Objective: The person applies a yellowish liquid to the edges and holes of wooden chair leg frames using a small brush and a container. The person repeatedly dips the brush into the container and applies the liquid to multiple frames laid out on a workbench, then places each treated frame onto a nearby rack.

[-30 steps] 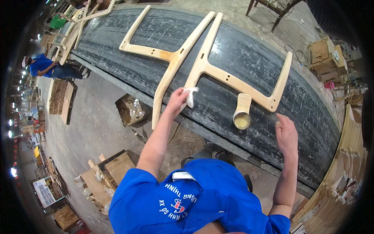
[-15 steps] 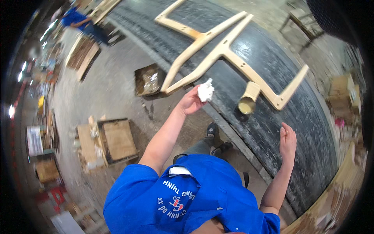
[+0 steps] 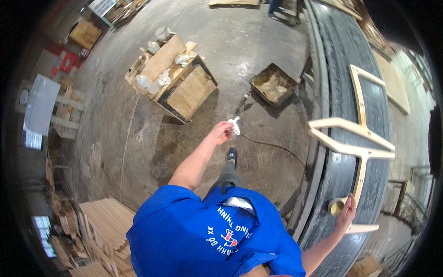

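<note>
Left fingers are curled tight around a white rag; the wad pokes out past the knuckles on the far side. Left hand hangs over bare concrete floor, arm stretched away from the bench, near the open-topped wooden crate with bottles and rags on it.

Right fingers are spread and lie flat on the dark workbench, closed on nothing. Right hand touches the cardboard tube and sits just beside the stem of the pale wooden frame.

Risks, as I judge them:
- The tube lies on its side close to the bench edge; a nudge from the palm could roll it off.
- The frame's crossbar end overhangs the near edge; a hip or elbow could catch it and pivot it off.
- The brown hose runs across the floor by the shoe; trip hazard.

Orientation: the frame's long axis runs along the bench, the open fork end pointing away from the right hand. The tube's mouth faces up toward the camera. The rag has no clear axis, being just bunched.
</note>
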The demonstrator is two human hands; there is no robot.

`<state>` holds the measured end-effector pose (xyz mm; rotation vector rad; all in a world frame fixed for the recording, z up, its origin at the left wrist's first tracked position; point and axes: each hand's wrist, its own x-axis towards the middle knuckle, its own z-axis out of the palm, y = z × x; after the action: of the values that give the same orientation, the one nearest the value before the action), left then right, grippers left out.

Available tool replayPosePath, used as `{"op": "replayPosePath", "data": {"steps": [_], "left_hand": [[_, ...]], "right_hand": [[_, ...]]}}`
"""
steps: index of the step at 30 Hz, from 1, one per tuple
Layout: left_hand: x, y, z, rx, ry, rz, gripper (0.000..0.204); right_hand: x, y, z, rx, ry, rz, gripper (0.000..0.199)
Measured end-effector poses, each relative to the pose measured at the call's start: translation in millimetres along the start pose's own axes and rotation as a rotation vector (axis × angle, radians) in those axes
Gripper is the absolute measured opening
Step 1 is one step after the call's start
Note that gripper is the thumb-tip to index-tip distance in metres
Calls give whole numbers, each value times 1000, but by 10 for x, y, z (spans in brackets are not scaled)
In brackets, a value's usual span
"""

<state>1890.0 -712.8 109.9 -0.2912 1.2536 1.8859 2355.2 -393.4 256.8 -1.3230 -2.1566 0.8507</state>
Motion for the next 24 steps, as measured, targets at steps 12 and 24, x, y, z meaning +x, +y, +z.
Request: {"op": "replayPosePath", "data": {"steps": [12,24], "left_hand": [[1347,2754,-2246,-419,596,662,45],[2025,1265,-1096,442,181,-125,4]], "right_hand": [[1041,-1979,2311,19,-325,-46,38],[972,-2097,2066,-216,-125,4,39]]}}
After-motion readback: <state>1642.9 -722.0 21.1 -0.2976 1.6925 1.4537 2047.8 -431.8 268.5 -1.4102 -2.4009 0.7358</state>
